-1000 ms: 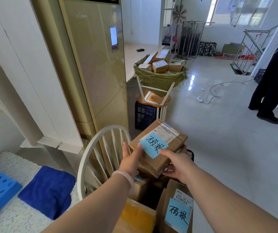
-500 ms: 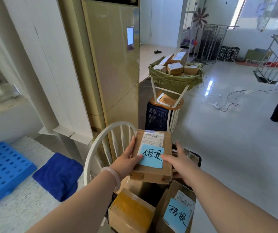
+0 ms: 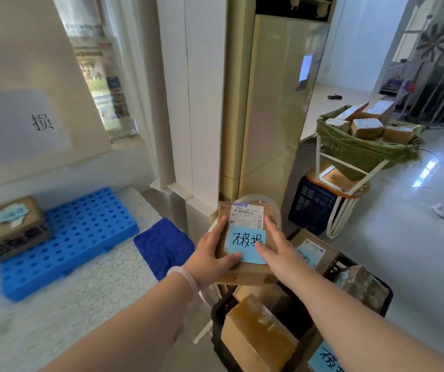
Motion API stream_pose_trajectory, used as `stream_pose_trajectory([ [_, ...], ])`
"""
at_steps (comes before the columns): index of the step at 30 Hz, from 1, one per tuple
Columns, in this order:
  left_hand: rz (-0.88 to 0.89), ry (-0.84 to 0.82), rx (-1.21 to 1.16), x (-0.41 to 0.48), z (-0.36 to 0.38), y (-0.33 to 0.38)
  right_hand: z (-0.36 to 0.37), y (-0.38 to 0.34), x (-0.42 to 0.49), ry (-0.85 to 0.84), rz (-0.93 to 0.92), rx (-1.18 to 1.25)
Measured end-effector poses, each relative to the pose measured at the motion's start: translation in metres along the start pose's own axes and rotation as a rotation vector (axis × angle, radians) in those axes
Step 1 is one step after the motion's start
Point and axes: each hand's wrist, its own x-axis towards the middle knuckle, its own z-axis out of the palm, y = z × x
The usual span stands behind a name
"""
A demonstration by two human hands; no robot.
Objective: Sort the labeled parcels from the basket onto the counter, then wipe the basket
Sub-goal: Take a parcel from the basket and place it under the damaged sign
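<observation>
A brown cardboard parcel (image 3: 245,218) with a white shipping label and a blue handwritten note is held above the black basket (image 3: 217,318). My left hand (image 3: 211,253) grips its left side, thumb on top. My right hand (image 3: 274,248) holds its right side with the thumb on the blue note. Several more parcels fill the basket, among them a tape-wrapped one (image 3: 258,339) and one with a blue note (image 3: 313,253). On the speckled counter (image 3: 81,296) lies a blue perforated tray (image 3: 81,232) with one parcel (image 3: 11,224) at its left end.
A dark blue cloth (image 3: 163,245) lies on the counter beside the tray. A paper sign (image 3: 19,127) hangs on the wall above. A tall gold appliance (image 3: 274,108) stands behind. At right, a green-lined stand (image 3: 363,149) holds several parcels over a stool and a dark crate (image 3: 309,205).
Both hands carried the parcel up and left, turning it square to me. My view swung left, bringing the counter, the blue tray and the parcel on it into sight.
</observation>
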Motion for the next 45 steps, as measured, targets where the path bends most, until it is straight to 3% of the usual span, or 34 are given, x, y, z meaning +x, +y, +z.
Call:
stream_pose_trajectory([
  [14,-0.032,0.318,0.022,-0.104,-0.188,-0.107,0.199,-0.120,0.002,-0.197,-0.242,0.016],
  [26,-0.106,0.517,-0.102,-0.185,-0.325,-0.208,0.376,-0.209,-0.006,-0.360,-0.298,0.025],
  [45,-0.309,0.668,-0.247,-0.109,-0.398,-0.279,0.478,-0.255,0.124,-0.572,-0.309,-0.187],
])
